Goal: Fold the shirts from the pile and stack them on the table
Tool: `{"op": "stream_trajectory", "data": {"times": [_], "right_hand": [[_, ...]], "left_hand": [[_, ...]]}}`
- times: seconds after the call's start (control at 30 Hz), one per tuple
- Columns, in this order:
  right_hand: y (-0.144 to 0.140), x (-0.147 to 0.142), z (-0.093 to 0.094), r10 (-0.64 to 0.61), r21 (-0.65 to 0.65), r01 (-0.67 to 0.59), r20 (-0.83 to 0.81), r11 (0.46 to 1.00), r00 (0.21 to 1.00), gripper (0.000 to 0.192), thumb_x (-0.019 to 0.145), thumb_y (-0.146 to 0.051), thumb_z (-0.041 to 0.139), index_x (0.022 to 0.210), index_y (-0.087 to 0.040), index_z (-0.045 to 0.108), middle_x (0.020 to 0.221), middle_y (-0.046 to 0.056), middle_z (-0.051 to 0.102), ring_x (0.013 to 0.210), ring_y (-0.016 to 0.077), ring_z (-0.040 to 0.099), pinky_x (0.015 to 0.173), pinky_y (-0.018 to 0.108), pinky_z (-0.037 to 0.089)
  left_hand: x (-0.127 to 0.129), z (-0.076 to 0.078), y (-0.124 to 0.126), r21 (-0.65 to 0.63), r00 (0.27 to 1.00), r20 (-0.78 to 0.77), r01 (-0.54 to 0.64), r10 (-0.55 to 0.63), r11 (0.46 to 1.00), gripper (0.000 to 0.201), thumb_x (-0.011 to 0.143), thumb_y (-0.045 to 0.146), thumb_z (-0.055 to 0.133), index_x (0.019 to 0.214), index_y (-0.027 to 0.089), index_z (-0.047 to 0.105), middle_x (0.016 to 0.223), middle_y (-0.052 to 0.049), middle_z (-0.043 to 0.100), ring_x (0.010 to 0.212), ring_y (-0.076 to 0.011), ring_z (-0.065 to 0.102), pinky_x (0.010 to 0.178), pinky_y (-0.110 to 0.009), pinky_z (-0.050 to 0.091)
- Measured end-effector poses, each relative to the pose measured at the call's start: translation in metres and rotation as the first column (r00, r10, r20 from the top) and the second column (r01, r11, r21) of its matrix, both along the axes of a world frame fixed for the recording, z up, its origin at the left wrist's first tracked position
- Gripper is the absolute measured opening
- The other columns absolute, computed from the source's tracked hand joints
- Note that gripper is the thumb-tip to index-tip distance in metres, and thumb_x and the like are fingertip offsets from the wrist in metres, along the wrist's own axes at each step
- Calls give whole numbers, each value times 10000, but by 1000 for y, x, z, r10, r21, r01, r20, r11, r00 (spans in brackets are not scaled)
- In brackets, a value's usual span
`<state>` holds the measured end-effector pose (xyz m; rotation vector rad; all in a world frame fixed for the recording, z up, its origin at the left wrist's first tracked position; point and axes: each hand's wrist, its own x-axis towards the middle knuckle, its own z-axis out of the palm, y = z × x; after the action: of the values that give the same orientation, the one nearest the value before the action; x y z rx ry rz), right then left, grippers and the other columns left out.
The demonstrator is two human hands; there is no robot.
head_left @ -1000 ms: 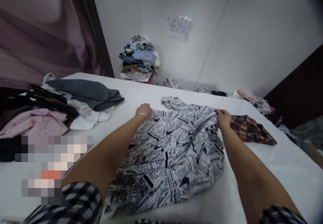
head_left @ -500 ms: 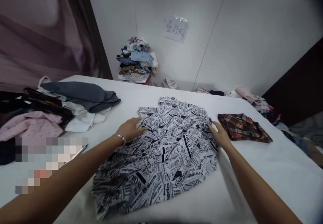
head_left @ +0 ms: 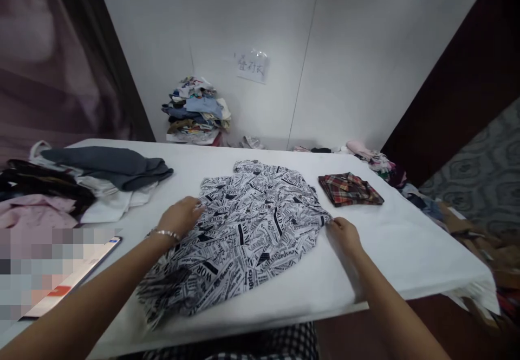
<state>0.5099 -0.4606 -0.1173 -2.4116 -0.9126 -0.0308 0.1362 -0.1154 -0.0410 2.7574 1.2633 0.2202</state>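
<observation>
A black-and-white newspaper-print shirt [head_left: 260,224] lies spread on the white table, its collar pointing away from me and its lower left part bunched in folds. At its right side, my right hand [head_left: 344,235] is closed, pinching the edge of the fabric and drawing it outward to a point. My left hand [head_left: 181,219], with a bracelet on the wrist, is at the shirt's left edge. Its fingers are curled on the cloth, and the fingertips are partly hidden.
A folded plaid shirt [head_left: 350,189] lies to the right on the white table [head_left: 390,246]. Grey trousers or similar dark cloth [head_left: 109,165] and other garments are heaped at left, beside a partly blurred flat panel [head_left: 95,265]. Behind the table stands a tall clothes pile [head_left: 197,112].
My right hand has moved down along the shirt's right side and now pulls its edge outward. The left hand has closed at the left edge. The view has shifted right.
</observation>
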Motion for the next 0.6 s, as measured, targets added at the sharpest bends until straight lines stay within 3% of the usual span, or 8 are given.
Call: {"op": "stream_trajectory", "data": {"times": [0.1,0.17,0.23,0.33,0.43,0.5,0.6], "right_hand": [[-24,12,-2,-86,31,87,-31,996,996,337,825,-415,447,884,-192,694,899,90,713,793,226,616,678,301,425],[-35,17,-7,-108,85,112,-44,990,993,366,807,-400,465,988,-184,698,986,107,716,838,239,627,733,323,446],[-40,16,-13,-112,150,122,-73,981,991,456,805,-413,474,1132,-155,661,1096,131,694,875,246,634,780,346,466],[-37,5,-19,-47,185,55,-45,981,998,553,821,-459,484,1257,-135,589,1200,147,648,972,257,619,846,369,470],[-30,-3,-21,49,132,-59,77,989,996,440,821,-424,497,1140,-169,662,1150,132,656,1032,266,586,910,386,441],[-29,0,-18,68,108,-79,103,991,992,340,820,-372,466,942,-173,714,1000,125,675,946,253,597,869,374,451],[-38,14,-10,-8,189,-14,115,982,993,326,814,-347,416,766,-172,688,830,111,655,821,235,594,788,364,462]], "left_hand": [[-10,-6,-65,-56,955,126,279,-270,959,356,902,449,416,963,194,656,984,-82,679,878,-221,631,770,-348,499],[-24,-18,-104,-22,883,172,446,-436,895,296,900,431,466,938,219,669,963,-60,683,874,-199,630,777,-331,500],[-40,-36,-129,53,830,170,531,-531,846,237,870,410,546,988,248,674,1023,-51,687,920,-199,635,810,-330,501],[-60,-63,-141,186,825,143,521,-547,833,369,790,405,659,1139,285,643,1148,-51,675,1022,-240,630,877,-370,502],[-65,-76,-135,238,851,146,465,-505,853,301,808,367,632,1096,283,665,1126,-45,691,1017,-238,643,877,-362,512],[-61,-73,-132,240,851,153,461,-502,854,186,858,275,541,970,270,690,1049,-34,712,961,-210,660,841,-330,522],[-55,-59,-135,284,822,203,471,-532,835,234,882,193,452,910,258,675,973,-19,725,894,-186,673,789,-307,528]]}}
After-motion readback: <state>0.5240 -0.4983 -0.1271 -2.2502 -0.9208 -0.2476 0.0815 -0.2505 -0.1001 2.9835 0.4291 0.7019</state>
